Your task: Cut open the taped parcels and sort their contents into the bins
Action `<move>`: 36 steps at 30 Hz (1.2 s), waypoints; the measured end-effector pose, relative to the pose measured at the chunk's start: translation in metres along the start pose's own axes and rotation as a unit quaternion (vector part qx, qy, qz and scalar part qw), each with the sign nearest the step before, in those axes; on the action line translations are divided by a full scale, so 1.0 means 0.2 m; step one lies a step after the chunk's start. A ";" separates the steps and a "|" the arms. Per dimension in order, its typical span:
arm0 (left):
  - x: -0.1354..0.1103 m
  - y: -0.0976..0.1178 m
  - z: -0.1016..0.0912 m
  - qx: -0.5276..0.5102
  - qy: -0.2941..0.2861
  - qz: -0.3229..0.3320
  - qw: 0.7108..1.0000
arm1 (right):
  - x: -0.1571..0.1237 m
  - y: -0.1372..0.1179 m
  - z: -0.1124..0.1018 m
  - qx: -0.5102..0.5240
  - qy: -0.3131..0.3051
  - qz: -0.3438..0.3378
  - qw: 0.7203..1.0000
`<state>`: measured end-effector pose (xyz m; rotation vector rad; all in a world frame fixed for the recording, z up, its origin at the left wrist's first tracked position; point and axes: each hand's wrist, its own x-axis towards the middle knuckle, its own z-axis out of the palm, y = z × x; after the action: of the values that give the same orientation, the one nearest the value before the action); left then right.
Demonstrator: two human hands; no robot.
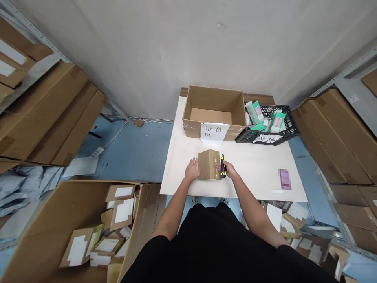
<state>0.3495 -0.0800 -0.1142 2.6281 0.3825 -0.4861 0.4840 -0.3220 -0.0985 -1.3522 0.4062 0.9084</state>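
A small cardboard box with shiny tape on its right side stands on the white table in front of me. My left hand rests at the box's left side, its fingers stretched forward and its thumb side against the cardboard. In my right hand is a black and yellow utility knife, held upright along the box's taped right side. Some right-hand fingers reach past the knife onto the tape. Whether the blade is out, I cannot tell.
Behind stands a large open carton with a paper sign. Beside it, a black crate holds green and pink packages. A blurred pink item lies at the table's right. A big box of parcels stands lower left; shelves flank both sides.
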 end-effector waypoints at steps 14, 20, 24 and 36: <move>0.14 -0.15 -0.17 0.097 -0.127 0.093 0.983 | 0.16 -0.07 0.62 -0.523 0.073 -0.121 0.840; 0.17 -0.09 -0.15 0.088 -0.141 0.096 0.981 | 0.17 -0.07 0.70 -0.618 0.146 -0.090 0.767; 0.20 -0.14 -0.15 0.077 -0.131 0.121 0.981 | 0.17 -0.04 0.66 -0.601 0.154 -0.098 0.778; 0.22 -0.06 -0.06 0.073 -0.087 0.119 0.986 | 0.18 -0.05 0.58 -0.616 0.116 -0.133 0.768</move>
<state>0.3872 -0.0562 -0.1265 2.6967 -0.0233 -0.6775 0.4855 -0.2001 -0.0927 -2.6681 -0.3155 0.7411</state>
